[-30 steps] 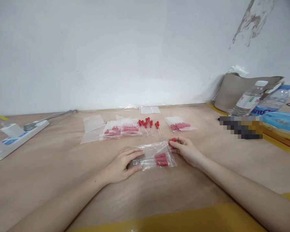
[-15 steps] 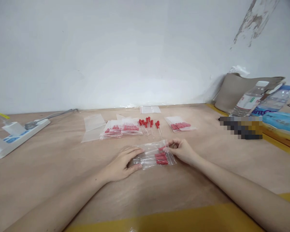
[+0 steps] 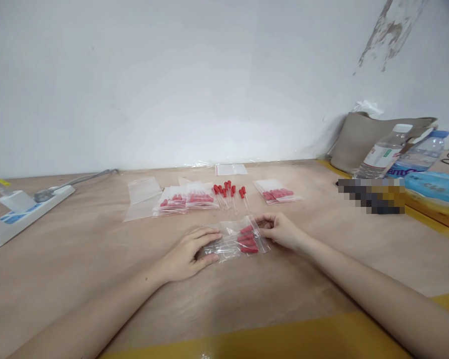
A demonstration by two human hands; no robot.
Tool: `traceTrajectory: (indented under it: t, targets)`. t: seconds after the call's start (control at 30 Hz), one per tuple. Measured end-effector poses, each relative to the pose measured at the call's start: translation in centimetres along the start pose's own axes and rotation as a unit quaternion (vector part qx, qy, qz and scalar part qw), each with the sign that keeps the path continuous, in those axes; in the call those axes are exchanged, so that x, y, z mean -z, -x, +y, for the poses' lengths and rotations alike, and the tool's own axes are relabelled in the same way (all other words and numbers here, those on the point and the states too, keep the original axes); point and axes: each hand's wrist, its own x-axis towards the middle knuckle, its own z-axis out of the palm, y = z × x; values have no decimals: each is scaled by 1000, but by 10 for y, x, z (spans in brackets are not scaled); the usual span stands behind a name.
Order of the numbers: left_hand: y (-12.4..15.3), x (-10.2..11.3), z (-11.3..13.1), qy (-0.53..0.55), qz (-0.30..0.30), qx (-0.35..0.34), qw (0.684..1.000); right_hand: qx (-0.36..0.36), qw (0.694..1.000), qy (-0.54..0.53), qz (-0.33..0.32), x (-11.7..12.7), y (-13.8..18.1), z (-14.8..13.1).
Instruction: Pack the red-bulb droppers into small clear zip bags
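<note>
A clear zip bag [image 3: 230, 251] lies on the table in front of me with several red-bulbed droppers [image 3: 249, 243] inside, their bulbs towards its right end. My left hand [image 3: 189, 253] holds the bag's left end, fingers on the upper edge and thumb on the lower. At the zip end, my right hand [image 3: 279, 230] pinches the upper right corner; its fingertips are partly hidden. Beyond the bag lie several loose droppers [image 3: 228, 189], bulbs pointing away from me. Filled bags [image 3: 200, 194] overlap to their left, and another filled bag [image 3: 279, 192] lies to their right.
Flat empty bags [image 3: 144, 197] lie at the left, and another flat bag [image 3: 231, 170] is near the wall. A power strip [image 3: 33, 214] with a cable stands far left. At the right are bottles [image 3: 383, 152], a grey-brown container [image 3: 353, 142] and a blue packet [image 3: 436, 188].
My right hand has drawn back slightly from the bag's mouth, and the uppermost bulb now shows more fully inside. My left hand keeps its place on the bag. The view has shifted slightly.
</note>
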Motion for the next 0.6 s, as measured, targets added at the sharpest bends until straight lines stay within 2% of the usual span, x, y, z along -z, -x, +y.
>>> traceTrajectory:
  t: [0.27, 0.47, 0.53, 0.6]
  targets:
    - [1, -1, -1, -4, 5, 0, 1000, 13, 997, -47, -61, 4, -1, 5]
    - [1, -1, 0, 0, 4, -2, 1000, 114, 979, 118, -117, 3, 5, -2]
    - [1, 0, 0, -2, 4, -7, 1000, 89, 977, 157, -117, 10, 5, -6]
    - [2, -1, 0, -7, 3, -7, 1000, 40, 976, 198, -77, 20, 1, -12]
